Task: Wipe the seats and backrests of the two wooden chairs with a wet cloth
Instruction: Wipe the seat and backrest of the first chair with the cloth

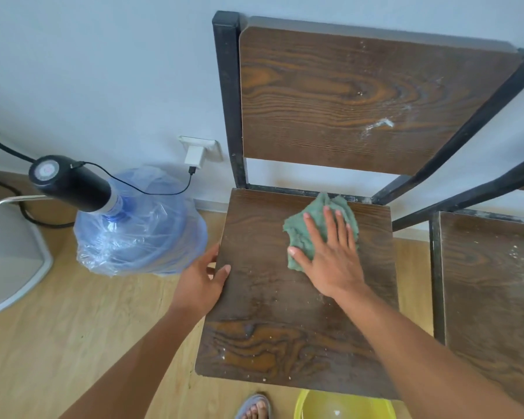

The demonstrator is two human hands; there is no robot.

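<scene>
Right hand (pixel 333 261) pressed flat, fingers spread, on a crumpled green cloth (pixel 309 234) lying on the chair seat (pixel 273 334) toward its back right corner, just short of the rear edge below the backrest (pixel 345 98). Left hand (pixel 201 282) clasping the seat's left edge, thumb on top, fingers curled under. Pale crumbs and smears across seat and backrest; second chair (pixel 493 282) just beside the right edge.

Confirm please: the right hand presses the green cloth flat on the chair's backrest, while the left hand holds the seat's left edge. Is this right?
Not quite. In the head view, the right hand presses the green cloth flat on the seat, near its back edge, not on the backrest. The left hand does hold the seat's left edge.
</scene>
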